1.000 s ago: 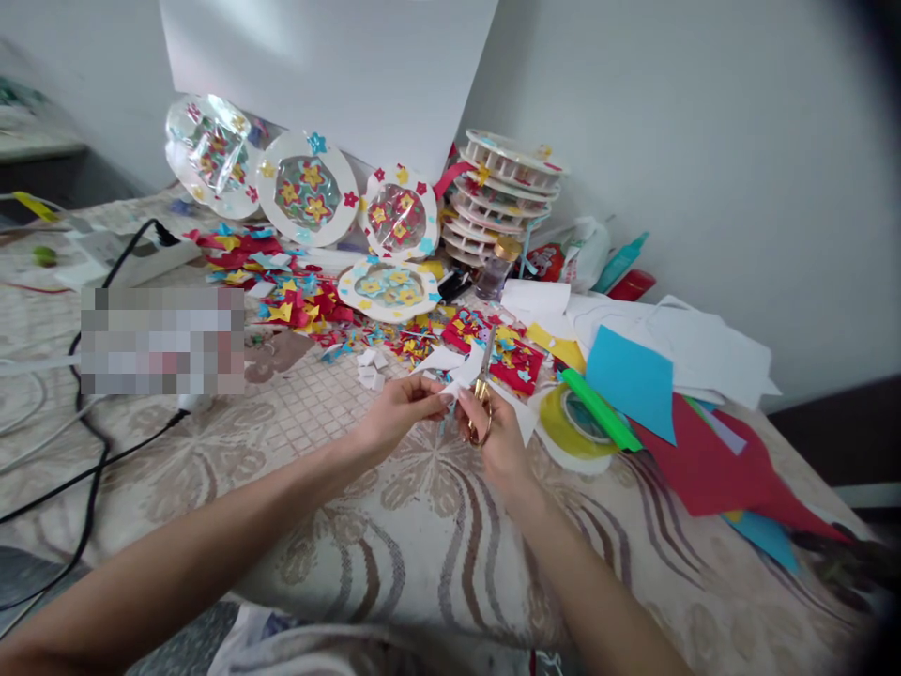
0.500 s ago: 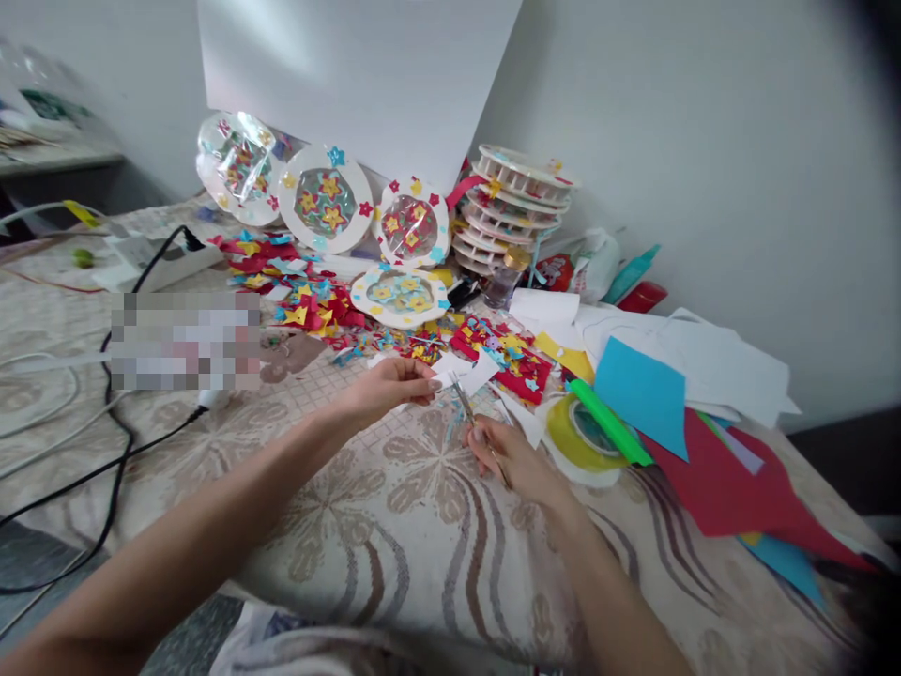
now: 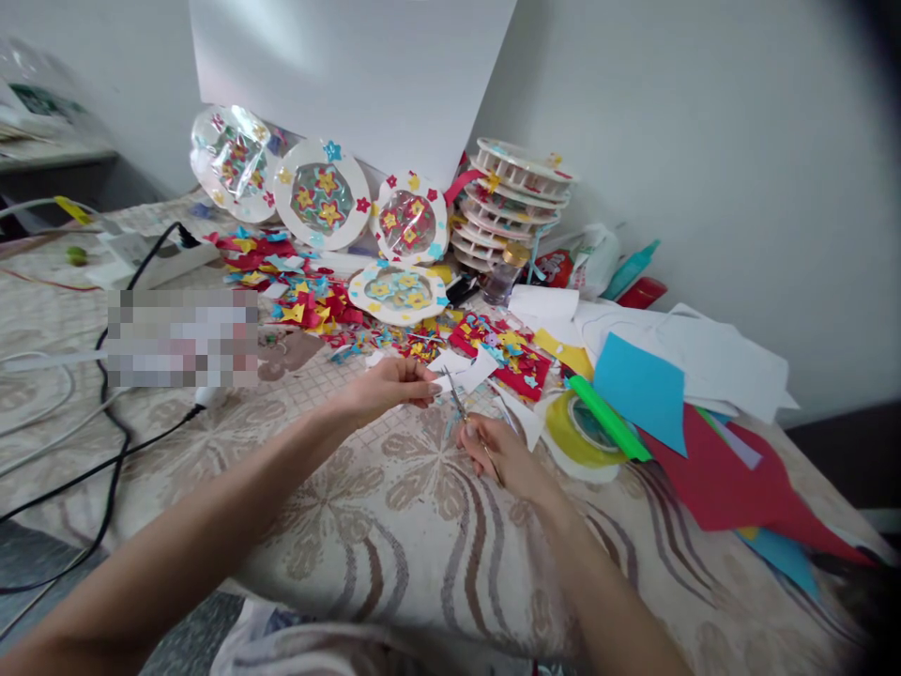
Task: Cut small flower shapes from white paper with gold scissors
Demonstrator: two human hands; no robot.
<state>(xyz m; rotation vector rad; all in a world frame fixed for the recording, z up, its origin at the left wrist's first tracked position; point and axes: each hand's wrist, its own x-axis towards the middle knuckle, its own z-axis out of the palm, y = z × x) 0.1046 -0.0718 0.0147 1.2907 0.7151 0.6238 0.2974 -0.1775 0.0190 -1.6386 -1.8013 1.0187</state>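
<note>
My left hand (image 3: 394,387) pinches a small white piece of paper (image 3: 445,383) between thumb and fingers. In my right hand (image 3: 496,449) is a pair of scissors (image 3: 457,399), its handles inside my closed fingers. The scissor blades point up and away, right at the paper's edge beside my left fingertips. More white paper lies just behind the blades. A red sheet (image 3: 531,380) strewn with small yellow, blue and red cut pieces lies beyond both hands. To the right of my right hand sits a roll of yellow tape (image 3: 563,427).
Decorated white rings (image 3: 358,188) lean at the back, beside a stack of white discs (image 3: 521,192). Colored scraps (image 3: 302,305) are heaped before them. Blue paper (image 3: 640,390), red paper (image 3: 725,483) and a green roll (image 3: 609,418) lie right. Black cables (image 3: 116,441) run along the left.
My right hand and the scissors have shifted slightly left, so the blades sit closer to my left fingertips. My left hand keeps its hold on the paper. The view has moved a little.
</note>
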